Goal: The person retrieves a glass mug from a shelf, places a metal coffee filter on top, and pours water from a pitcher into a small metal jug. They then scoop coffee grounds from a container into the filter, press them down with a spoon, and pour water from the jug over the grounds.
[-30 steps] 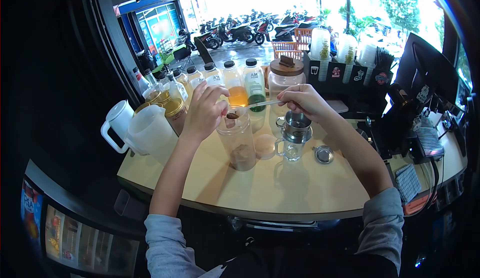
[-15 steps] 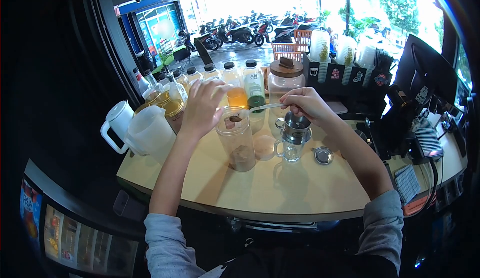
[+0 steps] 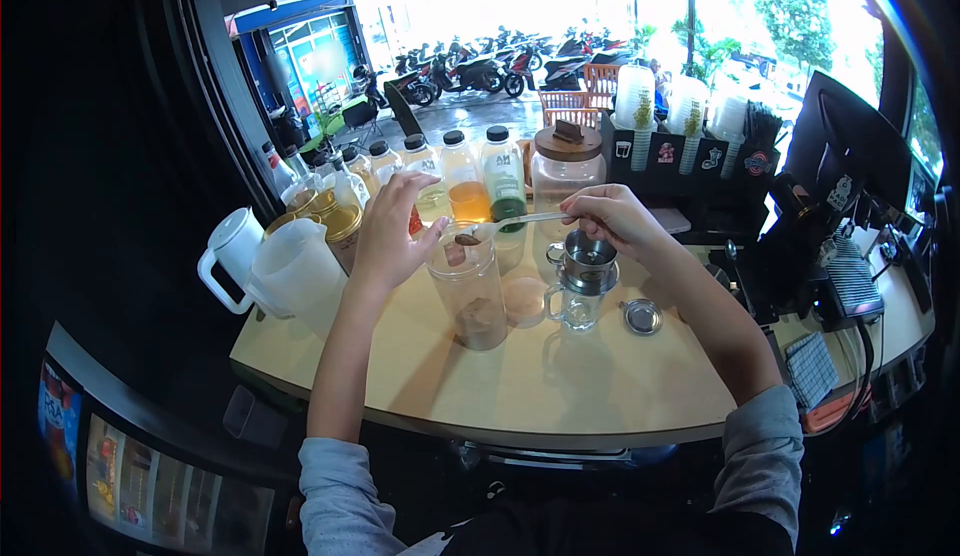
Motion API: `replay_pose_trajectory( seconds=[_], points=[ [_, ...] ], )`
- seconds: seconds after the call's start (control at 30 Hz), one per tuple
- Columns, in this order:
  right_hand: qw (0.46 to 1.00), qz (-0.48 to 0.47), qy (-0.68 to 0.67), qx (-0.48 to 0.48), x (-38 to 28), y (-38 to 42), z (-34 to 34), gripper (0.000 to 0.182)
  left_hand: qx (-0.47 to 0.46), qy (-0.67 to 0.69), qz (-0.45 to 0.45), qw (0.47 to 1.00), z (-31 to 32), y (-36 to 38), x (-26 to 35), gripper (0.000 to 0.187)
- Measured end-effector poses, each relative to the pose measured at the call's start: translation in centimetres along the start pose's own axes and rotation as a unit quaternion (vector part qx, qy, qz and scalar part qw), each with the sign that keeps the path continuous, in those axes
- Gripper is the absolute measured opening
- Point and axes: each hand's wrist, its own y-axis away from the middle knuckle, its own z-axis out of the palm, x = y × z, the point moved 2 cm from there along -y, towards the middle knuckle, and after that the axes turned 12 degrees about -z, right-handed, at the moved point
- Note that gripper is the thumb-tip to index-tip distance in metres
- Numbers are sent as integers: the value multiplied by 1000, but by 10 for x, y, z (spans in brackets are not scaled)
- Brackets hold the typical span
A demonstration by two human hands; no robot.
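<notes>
The pale bench [image 3: 560, 396] is carrying everything, its near edge curving towards the person. The large jar with a wooden lid [image 3: 568, 181] is standing by the far edge, and the translucent pitcher [image 3: 297, 268] is standing towards the left edge, just beside the white pitcher [image 3: 235, 256]. The tall clear jar [image 3: 468, 301] is standing upright around the middle of the bench, holding brown powder low inside, while a row of black-capped bottles [image 3: 455, 171] is lining the far left part.

The left hand [image 3: 392, 236] is hovering open by the jar's mouth, its fingers spread and curved — whether it is touching the rim, I cannot tell. The right hand [image 3: 615, 218] is closing its thumb and fingers on the handle of the spoon, above the metal filter. The glass mug [image 3: 580, 309] is supporting that metal filter [image 3: 588, 261] on top. The pale spoon [image 3: 530, 218] is reaching across to the clear jar — its bowl is lying at the mouth, holding something brown. The pale round disc [image 3: 525, 301] is resting between jar and mug, and the small metal lid [image 3: 641, 317] is lying right of the mug.
</notes>
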Motion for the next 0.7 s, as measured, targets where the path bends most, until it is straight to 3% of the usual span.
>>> replay_pose_trajectory(
  seconds=[0.3, 0.47, 0.57, 0.67, 0.7],
  points=[
    [998, -32, 8, 59, -24, 26, -50, 14, 99, 240, 9, 966, 24, 5, 55, 20],
    [993, -55, 39, 95, -36, 52, -90, 11, 66, 312, 11, 948, 73, 26, 93, 20],
    [990, -52, 62, 112, -35, 66, -108, 12, 35, 335, -15, 942, 104, 41, 97, 31],
    [982, -51, 115, 138, -33, 76, -112, 8, -6, 326, -73, 942, 131, 50, 89, 67],
    [982, -51, 115, 140, -32, 77, -113, 8, -8, 327, -73, 942, 136, 53, 87, 67]
  ],
)
